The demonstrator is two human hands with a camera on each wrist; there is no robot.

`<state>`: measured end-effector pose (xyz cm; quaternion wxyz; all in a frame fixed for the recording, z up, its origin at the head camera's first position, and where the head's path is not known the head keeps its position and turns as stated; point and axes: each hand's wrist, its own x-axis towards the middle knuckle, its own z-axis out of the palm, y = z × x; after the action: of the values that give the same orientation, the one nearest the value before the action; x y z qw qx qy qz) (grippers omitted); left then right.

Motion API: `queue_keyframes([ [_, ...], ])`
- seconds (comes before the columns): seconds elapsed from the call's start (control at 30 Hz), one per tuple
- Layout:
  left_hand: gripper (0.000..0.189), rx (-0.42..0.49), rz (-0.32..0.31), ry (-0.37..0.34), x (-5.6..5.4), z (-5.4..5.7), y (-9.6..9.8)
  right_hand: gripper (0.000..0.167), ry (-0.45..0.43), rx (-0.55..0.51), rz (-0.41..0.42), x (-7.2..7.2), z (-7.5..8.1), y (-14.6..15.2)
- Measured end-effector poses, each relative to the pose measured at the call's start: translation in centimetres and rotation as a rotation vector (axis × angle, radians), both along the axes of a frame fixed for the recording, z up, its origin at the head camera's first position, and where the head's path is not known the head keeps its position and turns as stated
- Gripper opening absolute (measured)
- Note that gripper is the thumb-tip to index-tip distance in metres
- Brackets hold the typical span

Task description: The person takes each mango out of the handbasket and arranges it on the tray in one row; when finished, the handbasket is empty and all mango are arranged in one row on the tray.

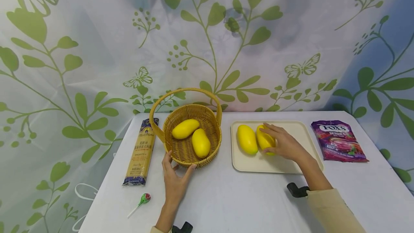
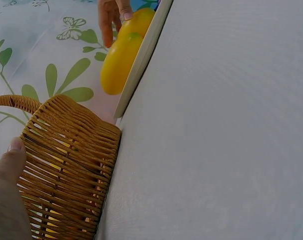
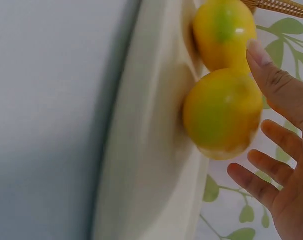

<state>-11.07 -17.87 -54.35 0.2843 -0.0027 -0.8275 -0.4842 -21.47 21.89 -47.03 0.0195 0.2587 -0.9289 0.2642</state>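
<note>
My left hand [image 1: 174, 182] holds the near left side of a wicker basket [image 1: 216, 145], its thumb [image 2: 10, 160] against the woven wall and its fingers spread toward the rim. Inside the basket lie two yellow mangoes, one at the back left [image 1: 185, 129] and one at the right [image 1: 201, 143]. Over a cream tray [image 1: 291, 164] reaches my right hand [image 1: 284, 143], fingers spread around a mango [image 1: 264, 140]. A gap shows between those fingers and that mango [image 3: 222, 115] in the right wrist view. Another mango [image 1: 247, 139] lies beside it on the tray's left part.
Left of the basket lies a spaghetti packet [image 1: 141, 154], with a lollipop [image 1: 144, 199] nearer me. A purple FOX'S candy bag [image 1: 337, 141] lies right of the tray. Behind the white table [image 1: 226, 200] hangs a leaf-patterned curtain [image 1: 207, 46]. The basket's tall handle [image 1: 185, 90] arches upward.
</note>
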Motion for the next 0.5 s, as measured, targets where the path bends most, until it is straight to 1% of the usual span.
queue_keyframes([
  [0.17, 0.097, -0.006, 0.003, 0.006, 0.0, -0.1, 0.0, 0.076, 0.026, -0.014, -0.017, 0.3, 1.5, -0.4],
  [0.3, 0.097, 0.001, 0.002, 0.006, 0.0, 0.0, 0.0, 0.071, 0.032, -0.015, -0.023, 0.4, 2.2, -1.1],
  [0.5, 0.096, -0.015, 0.007, 0.014, 0.1, 0.0, 0.1, 0.064, 0.034, -0.05, -0.006, 0.9, 3.6, -3.2],
])
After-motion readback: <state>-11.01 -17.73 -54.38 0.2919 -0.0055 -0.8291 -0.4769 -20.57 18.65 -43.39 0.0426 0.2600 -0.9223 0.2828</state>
